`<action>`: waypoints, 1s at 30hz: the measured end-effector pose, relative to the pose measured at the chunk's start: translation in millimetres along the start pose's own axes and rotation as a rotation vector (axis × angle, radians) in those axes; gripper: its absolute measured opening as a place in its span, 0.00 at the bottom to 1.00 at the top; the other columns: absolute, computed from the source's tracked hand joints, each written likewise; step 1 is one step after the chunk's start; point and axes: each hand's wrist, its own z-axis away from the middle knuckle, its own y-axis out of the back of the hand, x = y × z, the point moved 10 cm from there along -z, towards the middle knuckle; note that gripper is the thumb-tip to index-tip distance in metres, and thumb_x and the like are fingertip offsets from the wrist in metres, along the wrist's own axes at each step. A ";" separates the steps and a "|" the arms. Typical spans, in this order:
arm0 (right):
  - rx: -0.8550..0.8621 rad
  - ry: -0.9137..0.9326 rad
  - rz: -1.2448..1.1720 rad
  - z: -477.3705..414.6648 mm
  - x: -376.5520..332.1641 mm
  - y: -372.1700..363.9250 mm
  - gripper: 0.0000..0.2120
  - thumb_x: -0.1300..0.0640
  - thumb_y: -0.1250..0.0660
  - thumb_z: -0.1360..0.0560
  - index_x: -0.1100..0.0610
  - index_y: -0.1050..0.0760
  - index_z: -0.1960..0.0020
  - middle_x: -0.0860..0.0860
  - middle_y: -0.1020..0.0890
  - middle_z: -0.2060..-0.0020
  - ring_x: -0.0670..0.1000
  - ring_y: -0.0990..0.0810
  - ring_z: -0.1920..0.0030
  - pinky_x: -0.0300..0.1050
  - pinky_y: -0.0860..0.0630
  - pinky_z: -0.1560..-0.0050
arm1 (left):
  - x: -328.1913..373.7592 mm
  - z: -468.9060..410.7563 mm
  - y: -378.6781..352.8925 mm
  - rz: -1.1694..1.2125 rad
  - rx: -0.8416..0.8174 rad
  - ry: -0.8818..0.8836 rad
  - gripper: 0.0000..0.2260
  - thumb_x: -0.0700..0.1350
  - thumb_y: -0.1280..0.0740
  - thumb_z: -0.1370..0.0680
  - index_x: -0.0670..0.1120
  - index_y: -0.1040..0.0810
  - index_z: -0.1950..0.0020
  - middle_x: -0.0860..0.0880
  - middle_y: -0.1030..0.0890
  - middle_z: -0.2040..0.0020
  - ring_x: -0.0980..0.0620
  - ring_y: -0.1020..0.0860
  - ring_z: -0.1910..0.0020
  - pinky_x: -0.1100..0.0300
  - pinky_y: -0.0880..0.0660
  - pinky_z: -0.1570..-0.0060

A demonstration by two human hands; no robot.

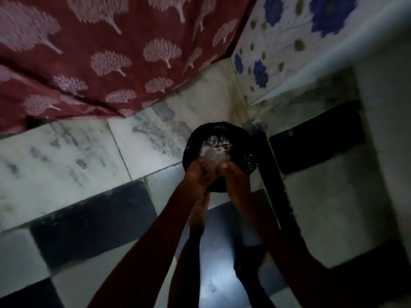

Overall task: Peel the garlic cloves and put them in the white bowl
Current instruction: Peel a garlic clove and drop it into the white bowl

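A red cloth [100, 52] printed with pale tree shapes hangs across the upper left, its lower edge reaching the floor [66, 156], which is laid with marbled white tiles and black ones. Two bare forearms come up from the bottom edge towards the middle of the view. The left hand [199, 174] is held over the near rim of a dark round bin [251, 161] that stands on the floor; its fingers point into the bin, but the view is too dim and blurred to tell whether they are curled or holding anything. Inside the bin lie pale scraps [213, 147], just beyond the fingertips; whether they are garlic peel cannot be made out. The right hand [235, 177] is just beside the left, also over the bin's near rim, and its grip is equally unclear. To the upper right hangs a white cloth [289, 41] with blue flowers and green leaves.
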 end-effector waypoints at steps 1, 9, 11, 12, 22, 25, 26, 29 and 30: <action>0.023 -0.005 -0.057 28.9 -14.3 14.2 0.12 0.58 0.39 0.19 0.56 0.23 0.38 0.51 0.19 0.46 0.51 0.21 0.45 0.43 0.25 0.44 | -0.3 24.6 -4.0 -0.054 0.004 -0.019 0.17 0.46 0.43 0.17 0.40 0.29 0.30 0.43 0.23 0.40 0.49 0.23 0.49 0.56 0.26 0.43; 0.143 0.076 -0.425 277.5 -164.1 163.9 0.08 0.63 0.36 0.20 0.54 0.20 0.45 0.47 0.17 0.55 0.44 0.19 0.56 0.37 0.22 0.54 | 8.2 319.6 -102.6 -0.538 -0.139 -0.280 0.10 0.35 0.43 0.19 0.44 0.23 0.52 0.46 0.22 0.62 0.52 0.26 0.66 0.64 0.32 0.65; 0.200 0.096 -0.484 332.7 -185.7 205.1 0.08 0.63 0.35 0.21 0.52 0.20 0.47 0.46 0.17 0.56 0.44 0.19 0.57 0.37 0.22 0.54 | 0.6 376.4 -131.4 -0.683 -0.212 -0.353 0.11 0.34 0.43 0.19 0.43 0.23 0.52 0.45 0.22 0.63 0.51 0.26 0.66 0.63 0.31 0.63; 0.231 0.112 -0.509 358.9 -190.9 226.2 0.08 0.64 0.34 0.21 0.52 0.20 0.47 0.47 0.17 0.56 0.44 0.19 0.57 0.38 0.22 0.53 | -5.6 401.3 -146.1 -0.757 -0.245 -0.394 0.11 0.34 0.43 0.19 0.44 0.22 0.52 0.46 0.21 0.64 0.51 0.24 0.66 0.62 0.29 0.61; 0.634 0.180 -0.739 553.8 -104.4 405.4 0.07 0.63 0.36 0.20 0.59 0.19 0.47 0.52 0.16 0.61 0.48 0.19 0.60 0.39 0.23 0.58 | -166.7 548.8 -295.9 -1.237 -0.630 -0.548 0.11 0.33 0.39 0.20 0.45 0.20 0.51 0.48 0.19 0.63 0.57 0.22 0.67 0.64 0.26 0.63; 0.777 0.158 -0.795 602.9 -41.8 452.5 0.07 0.62 0.34 0.20 0.58 0.18 0.48 0.52 0.15 0.61 0.48 0.19 0.60 0.41 0.23 0.58 | -243.7 567.8 -337.0 -1.307 -0.733 -0.548 0.09 0.33 0.39 0.19 0.43 0.21 0.52 0.46 0.20 0.62 0.57 0.22 0.67 0.66 0.27 0.64; 0.823 0.149 -0.819 620.2 -17.7 467.8 0.06 0.62 0.34 0.21 0.57 0.17 0.48 0.52 0.15 0.60 0.48 0.19 0.59 0.40 0.23 0.58 | -273.0 571.0 -348.7 -1.322 -0.759 -0.542 0.09 0.33 0.39 0.19 0.42 0.21 0.51 0.46 0.20 0.62 0.56 0.22 0.67 0.66 0.27 0.65; 0.922 0.111 -0.886 661.4 55.7 509.1 0.07 0.62 0.34 0.21 0.57 0.17 0.49 0.54 0.15 0.60 0.49 0.19 0.60 0.42 0.24 0.58 | -360.7 577.7 -376.2 -1.366 -0.827 -0.526 0.07 0.34 0.38 0.20 0.39 0.20 0.50 0.45 0.20 0.62 0.54 0.23 0.67 0.66 0.27 0.67; 0.955 0.096 -0.909 674.6 81.5 524.0 0.07 0.63 0.34 0.21 0.58 0.18 0.49 0.55 0.15 0.60 0.49 0.19 0.60 0.43 0.24 0.59 | -393.1 579.1 -384.9 -1.383 -0.849 -0.522 0.06 0.34 0.37 0.20 0.39 0.20 0.49 0.45 0.20 0.62 0.54 0.23 0.67 0.66 0.27 0.67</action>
